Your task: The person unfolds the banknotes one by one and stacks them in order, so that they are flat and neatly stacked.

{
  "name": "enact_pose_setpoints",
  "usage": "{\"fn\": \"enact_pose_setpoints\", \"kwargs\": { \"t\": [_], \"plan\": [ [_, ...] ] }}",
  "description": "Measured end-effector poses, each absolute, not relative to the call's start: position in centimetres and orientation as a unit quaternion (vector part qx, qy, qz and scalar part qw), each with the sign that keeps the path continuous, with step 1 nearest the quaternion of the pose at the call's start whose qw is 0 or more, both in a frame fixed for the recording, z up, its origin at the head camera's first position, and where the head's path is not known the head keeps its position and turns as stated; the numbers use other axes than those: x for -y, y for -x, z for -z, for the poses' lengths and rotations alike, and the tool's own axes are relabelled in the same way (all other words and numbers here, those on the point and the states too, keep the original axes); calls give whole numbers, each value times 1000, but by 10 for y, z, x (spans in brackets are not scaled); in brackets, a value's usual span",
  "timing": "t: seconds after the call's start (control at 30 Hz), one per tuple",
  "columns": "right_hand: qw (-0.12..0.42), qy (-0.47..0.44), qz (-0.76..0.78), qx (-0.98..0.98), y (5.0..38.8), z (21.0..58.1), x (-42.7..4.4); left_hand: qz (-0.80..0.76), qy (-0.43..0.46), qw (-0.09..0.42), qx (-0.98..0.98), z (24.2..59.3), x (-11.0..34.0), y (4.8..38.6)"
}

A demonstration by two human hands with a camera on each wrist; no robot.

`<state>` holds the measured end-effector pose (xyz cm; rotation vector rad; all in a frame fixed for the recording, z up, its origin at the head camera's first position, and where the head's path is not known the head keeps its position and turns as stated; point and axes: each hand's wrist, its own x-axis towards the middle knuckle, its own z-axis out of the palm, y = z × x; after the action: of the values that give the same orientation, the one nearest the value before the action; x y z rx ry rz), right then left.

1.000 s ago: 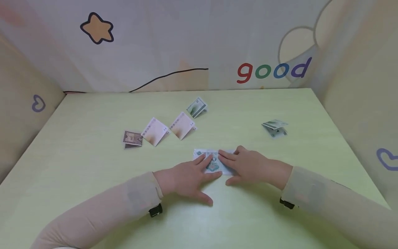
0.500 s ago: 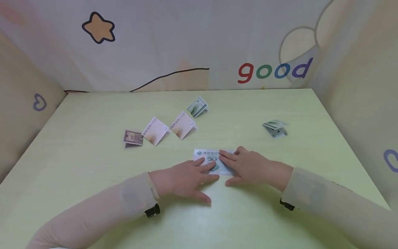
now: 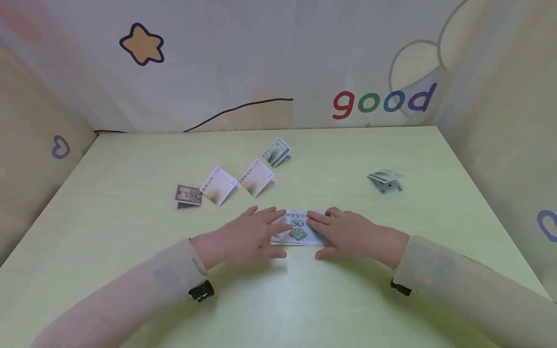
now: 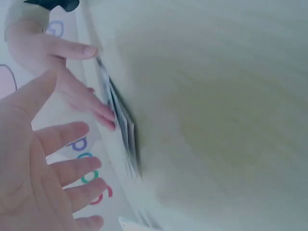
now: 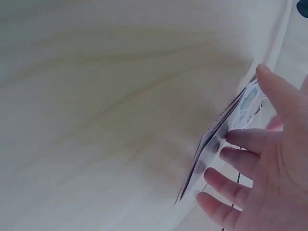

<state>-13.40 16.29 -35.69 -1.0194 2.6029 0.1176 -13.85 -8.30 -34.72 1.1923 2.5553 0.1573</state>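
Observation:
A green-printed banknote (image 3: pixel 298 233) marked 50 lies flat on the table in front of me. Layered edges of notes (image 4: pixel 124 122) show in the left wrist view, so it looks like a small stack. My left hand (image 3: pixel 239 237) hovers at its left end with fingers spread and straight; the left wrist view shows this hand (image 4: pixel 33 168) apart from the notes. Fingers of my right hand (image 3: pixel 348 234) rest extended on the stack's right part and cover it. From the right wrist, that hand (image 5: pixel 269 163) appears with its fingertips against the notes' surface.
Behind the stack stand folded notes: a brown one (image 3: pixel 188 193), two pale ones (image 3: pixel 219 185) and a green one (image 3: pixel 277 152). Another folded green note (image 3: pixel 385 181) stands at the right. Printed fabric walls (image 3: pixel 217 63) border the light green table (image 3: pixel 296 304).
My left hand has lifted off the banknote and drawn back to the left, uncovering the 50 and its lower left corner. My right hand has stayed in place.

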Motion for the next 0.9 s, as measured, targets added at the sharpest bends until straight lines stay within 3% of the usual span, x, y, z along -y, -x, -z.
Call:
{"fn": "enact_pose_setpoints", "kwargs": {
  "t": [0.43, 0.9],
  "plan": [
    [157, 370, 9, -916, 133, 349, -169, -117, -339, 49, -932, 338, 109, 151],
    [174, 321, 81, -927, 130, 344, -184, -183, -219, 9, -959, 343, 140, 175]
  ]
}}
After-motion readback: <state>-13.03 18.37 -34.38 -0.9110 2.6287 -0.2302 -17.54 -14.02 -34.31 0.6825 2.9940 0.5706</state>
